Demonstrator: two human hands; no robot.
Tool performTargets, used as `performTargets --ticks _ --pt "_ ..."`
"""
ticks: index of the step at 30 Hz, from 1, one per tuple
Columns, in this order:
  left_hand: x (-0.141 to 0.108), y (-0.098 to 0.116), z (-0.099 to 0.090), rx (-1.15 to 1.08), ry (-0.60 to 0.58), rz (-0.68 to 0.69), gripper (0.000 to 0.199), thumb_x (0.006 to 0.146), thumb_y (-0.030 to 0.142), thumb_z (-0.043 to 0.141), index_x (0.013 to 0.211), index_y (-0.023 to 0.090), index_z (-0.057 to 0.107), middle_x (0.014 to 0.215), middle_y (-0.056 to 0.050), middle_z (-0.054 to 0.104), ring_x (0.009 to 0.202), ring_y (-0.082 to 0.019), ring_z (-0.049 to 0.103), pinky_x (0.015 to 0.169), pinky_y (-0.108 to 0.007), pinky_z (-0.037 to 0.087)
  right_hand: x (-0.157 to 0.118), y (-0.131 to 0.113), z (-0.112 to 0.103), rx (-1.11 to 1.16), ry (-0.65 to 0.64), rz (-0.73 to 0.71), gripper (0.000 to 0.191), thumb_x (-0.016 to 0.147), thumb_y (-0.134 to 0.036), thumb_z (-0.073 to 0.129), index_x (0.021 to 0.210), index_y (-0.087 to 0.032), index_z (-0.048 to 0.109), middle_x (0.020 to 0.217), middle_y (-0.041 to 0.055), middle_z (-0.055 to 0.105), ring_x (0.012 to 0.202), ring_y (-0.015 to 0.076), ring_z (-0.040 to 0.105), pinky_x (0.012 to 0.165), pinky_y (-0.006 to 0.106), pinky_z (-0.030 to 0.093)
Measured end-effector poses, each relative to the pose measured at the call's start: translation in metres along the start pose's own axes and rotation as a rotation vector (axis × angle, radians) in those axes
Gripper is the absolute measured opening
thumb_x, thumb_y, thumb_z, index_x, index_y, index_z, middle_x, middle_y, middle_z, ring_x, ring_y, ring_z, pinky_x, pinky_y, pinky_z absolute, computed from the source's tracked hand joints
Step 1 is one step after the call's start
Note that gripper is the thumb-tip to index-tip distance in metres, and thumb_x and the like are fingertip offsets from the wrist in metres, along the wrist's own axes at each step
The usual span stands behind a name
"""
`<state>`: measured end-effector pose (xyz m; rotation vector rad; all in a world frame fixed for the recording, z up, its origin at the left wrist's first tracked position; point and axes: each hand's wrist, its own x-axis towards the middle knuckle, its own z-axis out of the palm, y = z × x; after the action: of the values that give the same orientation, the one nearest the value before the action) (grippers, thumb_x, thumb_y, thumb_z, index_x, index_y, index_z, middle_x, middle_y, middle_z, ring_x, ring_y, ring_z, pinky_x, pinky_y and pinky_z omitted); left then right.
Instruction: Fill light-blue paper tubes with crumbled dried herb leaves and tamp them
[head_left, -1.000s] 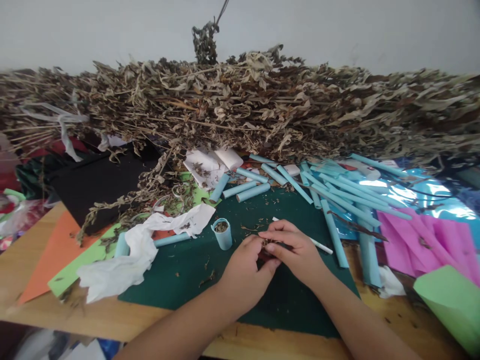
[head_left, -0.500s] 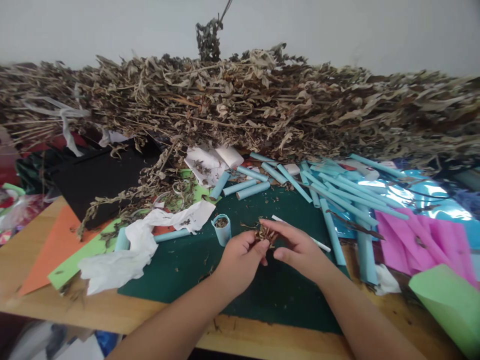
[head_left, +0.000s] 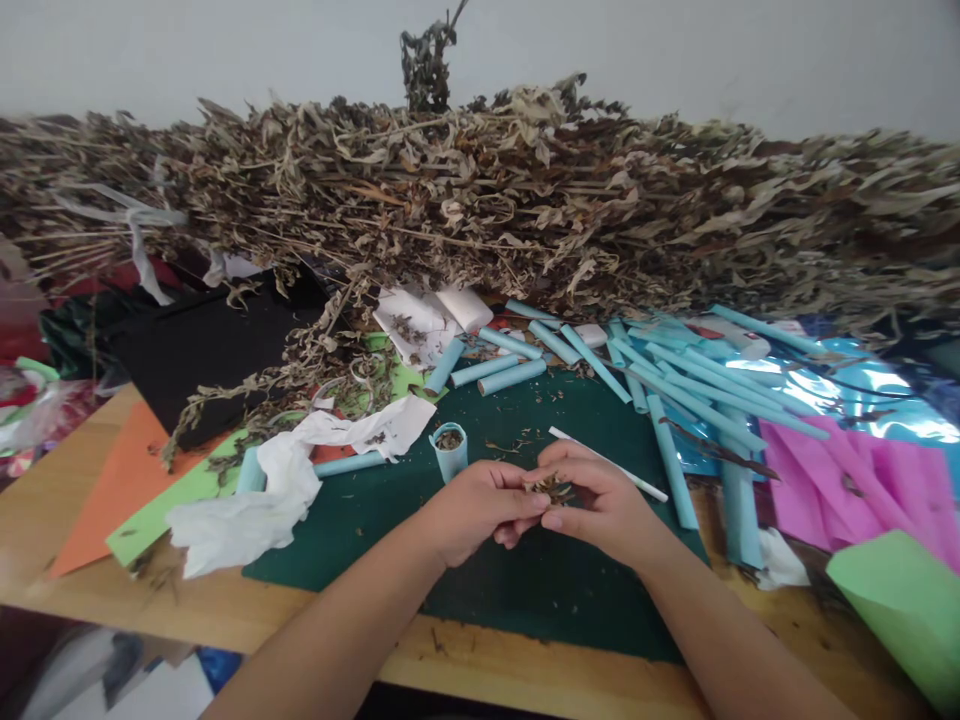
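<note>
Between my two hands is a small clump of dried leaves point(head_left: 553, 489), held above the dark green mat point(head_left: 495, 600). My left hand point(head_left: 484, 510) is closed on its left side, thumb and fingertips pinching it. From the right, my right hand point(head_left: 589, 495) grips the same clump with thumb and curled fingers. Just beyond my left hand, a short light-blue paper tube point(head_left: 451, 460) stands upright, filled near its rim with crumbled dried leaf. Behind my right hand lies a thin white stick point(head_left: 607, 462). Leaf crumbs are scattered over the mat.
Long bundles of dried plants point(head_left: 480, 210) span the back. Several light-blue paper rolls point(head_left: 512, 377) lie behind and right. Crumpled white tissue point(head_left: 281, 495) and a black folder-like sheet point(head_left: 217, 350) are left; pink paper point(head_left: 855, 480) and green paper point(head_left: 904, 610) are right.
My right hand has closed in on the leaf clump, its fingers now curled round it instead of spread. The clump has shifted slightly right. The whole view has moved a little.
</note>
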<state>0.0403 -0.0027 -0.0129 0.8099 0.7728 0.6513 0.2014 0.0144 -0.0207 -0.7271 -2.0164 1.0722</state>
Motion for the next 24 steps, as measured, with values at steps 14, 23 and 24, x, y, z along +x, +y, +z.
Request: performTargets --ticks 14,23,24 --pt "0.0 -0.006 0.013 0.34 0.063 0.174 0.014 0.073 0.025 0.049 0.069 0.012 0.05 0.065 0.0 0.053 0.05 -0.006 0.053 0.055 -0.02 0.042 0.002 -0.001 0.0 -0.125 0.265 -0.01 0.014 0.071 -0.019 0.055 0.058 -0.016 0.054 0.062 0.0006 0.047 0.058 0.0118 0.047 0.053 0.024 0.036" --pt "-0.007 -0.005 0.009 1.453 0.347 0.696 0.031 0.081 0.024 0.034 0.058 0.015 0.053 0.054 -0.002 0.053 0.051 -0.011 0.048 0.048 -0.02 0.036 0.004 0.0 0.004 -0.062 0.171 0.074 0.026 0.08 -0.029 0.041 0.058 -0.017 0.043 0.062 0.0004 0.046 0.056 0.0113 0.044 0.051 0.023 0.037" --pt "-0.008 -0.004 0.009 1.495 0.359 0.71 0.032 0.081 0.026 0.035 0.056 0.015 0.053 0.052 -0.001 0.053 0.05 -0.011 0.047 0.047 -0.02 0.035 0.005 0.0 0.003 -0.065 0.138 0.09 0.026 0.081 -0.028 0.04 0.058 -0.017 0.044 0.061 0.0003 0.045 0.056 0.0114 0.044 0.051 0.023 0.037"
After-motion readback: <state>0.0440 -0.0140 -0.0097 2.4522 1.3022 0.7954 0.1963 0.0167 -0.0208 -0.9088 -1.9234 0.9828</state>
